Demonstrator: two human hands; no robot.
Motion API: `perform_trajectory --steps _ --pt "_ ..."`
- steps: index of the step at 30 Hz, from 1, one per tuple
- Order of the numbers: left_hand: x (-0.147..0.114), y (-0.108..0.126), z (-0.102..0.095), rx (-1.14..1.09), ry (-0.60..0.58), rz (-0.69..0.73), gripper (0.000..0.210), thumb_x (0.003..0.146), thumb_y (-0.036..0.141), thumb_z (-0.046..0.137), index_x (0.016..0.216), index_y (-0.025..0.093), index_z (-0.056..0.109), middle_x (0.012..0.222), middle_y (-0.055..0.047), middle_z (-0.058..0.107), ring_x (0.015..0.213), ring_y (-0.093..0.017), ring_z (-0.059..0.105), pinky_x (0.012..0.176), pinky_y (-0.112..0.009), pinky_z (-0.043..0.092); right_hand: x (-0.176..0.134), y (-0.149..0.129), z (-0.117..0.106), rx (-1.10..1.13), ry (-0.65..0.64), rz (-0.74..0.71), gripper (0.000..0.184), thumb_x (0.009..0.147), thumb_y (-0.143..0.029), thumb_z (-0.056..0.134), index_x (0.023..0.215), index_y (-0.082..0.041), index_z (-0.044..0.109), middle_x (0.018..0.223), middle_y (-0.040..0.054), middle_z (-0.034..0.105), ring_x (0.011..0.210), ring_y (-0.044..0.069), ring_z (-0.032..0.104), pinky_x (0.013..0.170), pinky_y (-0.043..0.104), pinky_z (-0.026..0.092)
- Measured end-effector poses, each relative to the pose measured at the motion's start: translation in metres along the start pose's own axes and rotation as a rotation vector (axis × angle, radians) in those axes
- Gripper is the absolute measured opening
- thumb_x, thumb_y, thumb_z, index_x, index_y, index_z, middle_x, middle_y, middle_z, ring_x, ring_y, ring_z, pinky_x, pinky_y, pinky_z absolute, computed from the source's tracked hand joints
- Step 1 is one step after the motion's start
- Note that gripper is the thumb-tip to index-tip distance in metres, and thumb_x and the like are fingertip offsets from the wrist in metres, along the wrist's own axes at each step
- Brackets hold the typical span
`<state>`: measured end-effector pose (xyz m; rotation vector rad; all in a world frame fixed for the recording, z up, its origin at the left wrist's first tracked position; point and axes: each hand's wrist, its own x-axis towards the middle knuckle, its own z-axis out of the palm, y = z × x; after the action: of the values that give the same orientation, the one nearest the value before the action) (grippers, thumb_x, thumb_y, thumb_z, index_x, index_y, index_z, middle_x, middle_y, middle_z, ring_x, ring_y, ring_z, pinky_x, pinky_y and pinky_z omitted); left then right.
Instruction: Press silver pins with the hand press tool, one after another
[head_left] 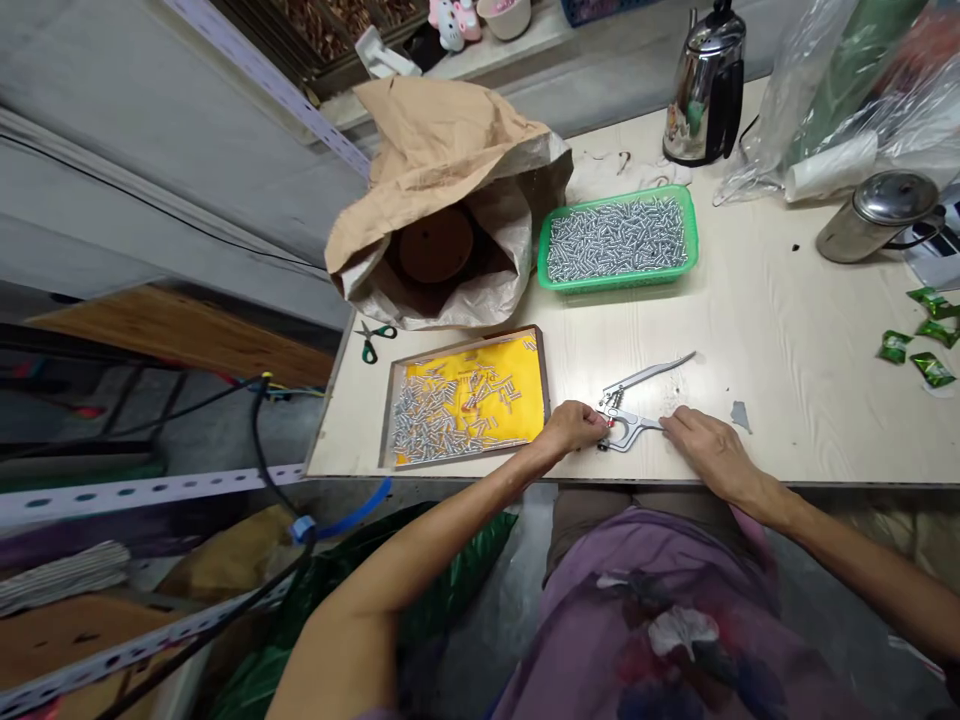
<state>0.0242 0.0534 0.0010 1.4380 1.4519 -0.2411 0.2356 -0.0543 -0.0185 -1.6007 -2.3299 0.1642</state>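
Silver spring-handled pliers lie at the table's front edge, their handles spread apart and a coil spring between them. My right hand grips the end of the lower handle. At the jaws, my left hand is closed in a pinch; a small red spot shows at its fingertips, but what they hold is too small to make out. Left of that hand is a shallow tray with a yellow lining, holding many small metal pins. Behind the pliers stands a green plastic basket filled with similar metal pieces.
An open paper sack stands at the back left, with green-handled scissors in front. Toward the back right are a steel kettle, a lidded metal mug and plastic wrap. Green-wrapped sweets lie far right.
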Motion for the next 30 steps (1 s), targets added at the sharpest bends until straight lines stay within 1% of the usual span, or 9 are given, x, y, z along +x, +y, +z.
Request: perform_trajectory --steps 10,12,14,15,17,20,24,27,30 --pt "-0.008 -0.006 0.008 -0.171 -0.030 -0.083 0.015 0.068 0.026 0.065 0.061 0.013 0.061 0.040 0.009 0.040 0.036 -0.004 0.030 0.037 -0.019 0.021 -0.001 -0.003 -0.001 -0.043 -0.046 0.007 0.031 0.090 -0.002 0.036 0.089 -0.017 0.063 0.081 0.0059 0.062 0.070 0.017 0.053 0.062 0.030 0.038" --pt "-0.009 -0.007 0.010 -0.183 -0.012 -0.091 0.017 0.069 0.026 0.065 0.059 0.014 0.059 0.039 0.009 0.039 0.035 -0.004 0.029 0.038 -0.020 0.021 0.001 -0.001 -0.003 -0.013 -0.084 0.020 0.027 0.092 -0.008 0.038 0.092 -0.019 0.063 0.084 0.0068 0.063 0.073 0.018 0.055 0.063 0.030 0.040" --pt "-0.010 -0.008 0.012 -0.194 0.001 -0.088 0.019 0.069 0.027 0.065 0.057 0.014 0.058 0.038 0.009 0.038 0.035 -0.004 0.029 0.038 -0.020 0.020 0.004 0.004 -0.007 0.027 -0.107 0.032 0.020 0.094 -0.023 0.045 0.103 -0.019 0.062 0.097 0.0100 0.064 0.083 0.021 0.057 0.068 0.032 0.044" --pt "-0.010 -0.009 0.013 -0.201 0.004 -0.084 0.020 0.070 0.027 0.065 0.057 0.014 0.057 0.038 0.009 0.038 0.035 -0.004 0.029 0.038 -0.020 0.020 0.007 0.008 -0.009 0.036 -0.109 0.038 0.026 0.093 -0.034 0.049 0.112 -0.019 0.059 0.109 0.0129 0.063 0.093 0.024 0.057 0.073 0.035 0.046" --pt "-0.009 -0.012 0.014 -0.216 0.007 -0.072 0.021 0.071 0.027 0.064 0.056 0.015 0.056 0.038 0.009 0.038 0.035 -0.004 0.028 0.038 -0.020 0.019 0.014 0.020 -0.011 0.023 -0.104 0.045 0.060 0.085 -0.055 0.056 0.132 -0.018 0.047 0.135 0.0187 0.051 0.116 0.033 0.049 0.086 0.044 0.046" --pt "-0.009 -0.013 0.015 -0.221 0.009 -0.064 0.021 0.071 0.027 0.064 0.057 0.015 0.057 0.038 0.009 0.037 0.034 -0.004 0.028 0.038 -0.020 0.020 0.027 0.039 -0.011 -0.005 -0.135 0.007 0.094 0.073 -0.072 0.060 0.144 -0.017 0.033 0.149 0.0211 0.035 0.135 0.040 0.031 0.099 0.053 0.037" --pt "-0.011 -0.013 0.015 -0.214 0.004 -0.064 0.022 0.072 0.028 0.063 0.056 0.015 0.055 0.038 0.009 0.037 0.034 -0.004 0.027 0.038 -0.020 0.019 0.041 0.049 -0.007 -0.003 -0.199 -0.062 0.100 0.067 -0.073 0.064 0.142 -0.013 0.036 0.139 0.0221 0.047 0.130 0.040 0.038 0.100 0.053 0.035" --pt "-0.012 -0.011 0.014 -0.201 0.000 -0.065 0.024 0.073 0.030 0.063 0.056 0.015 0.055 0.037 0.009 0.037 0.035 -0.004 0.028 0.038 -0.020 0.020 0.046 0.046 -0.008 -0.026 -0.199 -0.057 0.091 0.069 -0.068 0.065 0.138 -0.012 0.041 0.125 0.0206 0.057 0.114 0.037 0.048 0.094 0.050 0.037" --pt "-0.011 -0.010 0.014 -0.194 0.001 -0.067 0.027 0.073 0.032 0.064 0.055 0.015 0.054 0.037 0.009 0.037 0.035 -0.004 0.028 0.039 -0.020 0.020 0.045 0.040 -0.013 -0.050 -0.192 -0.057 0.079 0.073 -0.061 0.064 0.133 -0.012 0.045 0.115 0.0186 0.061 0.103 0.034 0.051 0.089 0.046 0.037"
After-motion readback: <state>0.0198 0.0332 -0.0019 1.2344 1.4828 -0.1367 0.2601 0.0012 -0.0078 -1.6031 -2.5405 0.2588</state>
